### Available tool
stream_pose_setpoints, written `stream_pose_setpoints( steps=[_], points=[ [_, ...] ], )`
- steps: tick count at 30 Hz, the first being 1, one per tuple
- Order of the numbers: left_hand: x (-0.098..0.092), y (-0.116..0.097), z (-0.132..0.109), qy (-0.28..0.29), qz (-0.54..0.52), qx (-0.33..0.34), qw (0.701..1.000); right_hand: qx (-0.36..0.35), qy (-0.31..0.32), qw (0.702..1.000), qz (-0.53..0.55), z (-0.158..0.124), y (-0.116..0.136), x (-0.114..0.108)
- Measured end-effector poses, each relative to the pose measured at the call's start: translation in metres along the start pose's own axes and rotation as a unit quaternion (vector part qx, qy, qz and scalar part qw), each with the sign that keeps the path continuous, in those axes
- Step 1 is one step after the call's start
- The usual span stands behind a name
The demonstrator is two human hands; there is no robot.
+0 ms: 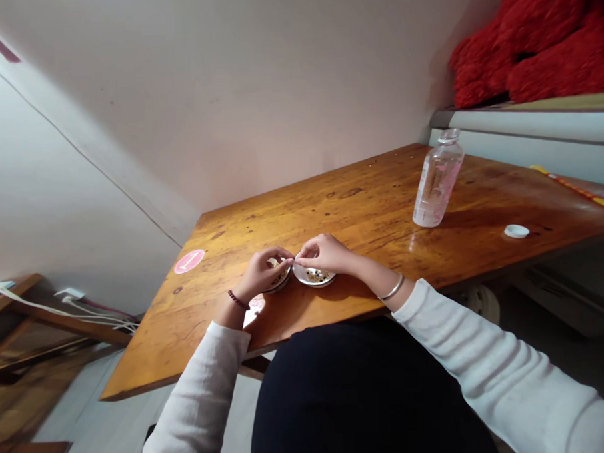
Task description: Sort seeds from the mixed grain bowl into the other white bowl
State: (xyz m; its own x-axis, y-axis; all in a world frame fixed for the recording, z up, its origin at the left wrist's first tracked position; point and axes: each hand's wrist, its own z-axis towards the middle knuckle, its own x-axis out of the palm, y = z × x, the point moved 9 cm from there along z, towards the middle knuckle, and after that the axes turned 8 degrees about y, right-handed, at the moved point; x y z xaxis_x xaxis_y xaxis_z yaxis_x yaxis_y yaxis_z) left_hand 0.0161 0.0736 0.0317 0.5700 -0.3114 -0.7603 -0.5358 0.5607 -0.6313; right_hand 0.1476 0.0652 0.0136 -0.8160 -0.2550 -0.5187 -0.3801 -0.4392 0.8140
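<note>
fingertips [292, 259] of both hands meet in a narrow pinch, anything held too small to tell, above a white left dish [283, 283] under the left hand [259, 275] and a white right dish [325, 280] of seeds [313, 275] under the right hand [324, 253]

Wall [276, 87] beyond wooden table [361, 204]; plastic bottle [437, 180] blocks rightward.

White knit sleeves [508, 371] | dark beaded bracelet [238, 299] — left wrist | silver bangle [392, 288] — right wrist | dark lower garment [359, 397]

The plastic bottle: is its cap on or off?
Off: the plastic bottle has a bare neck, and a white cap lies on the wooden table.
</note>
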Motion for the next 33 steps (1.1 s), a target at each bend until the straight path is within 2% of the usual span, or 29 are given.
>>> stream_pose_setpoints(
  steps=[3,10,21,26,33],
  points=[
    [0.002,0.0,0.0006,0.01,0.006,0.005,1.0,-0.002,0.0,1.0,0.002,0.0002,-0.0004,-0.0001],
    [-0.0026,-0.0032,0.0005,-0.016,-0.002,-0.004,1.0,-0.001,-0.003,1.0,-0.005,-0.0002,0.0009,-0.0005],
    [0.0018,0.0011,0.0011,0.002,0.008,0.001,1.0,0.004,-0.001,1.0,-0.004,-0.0008,0.002,-0.0005],
    [-0.0012,-0.0027,0.0008,-0.011,0.011,0.005,1.0,0.004,-0.003,1.0,-0.012,-0.0011,0.0032,-0.0011],
    [0.0032,-0.0037,0.0012,0.014,0.013,0.011,1.0,0.001,0.007,1.0,-0.005,-0.0014,0.0036,0.0001]
  ],
)
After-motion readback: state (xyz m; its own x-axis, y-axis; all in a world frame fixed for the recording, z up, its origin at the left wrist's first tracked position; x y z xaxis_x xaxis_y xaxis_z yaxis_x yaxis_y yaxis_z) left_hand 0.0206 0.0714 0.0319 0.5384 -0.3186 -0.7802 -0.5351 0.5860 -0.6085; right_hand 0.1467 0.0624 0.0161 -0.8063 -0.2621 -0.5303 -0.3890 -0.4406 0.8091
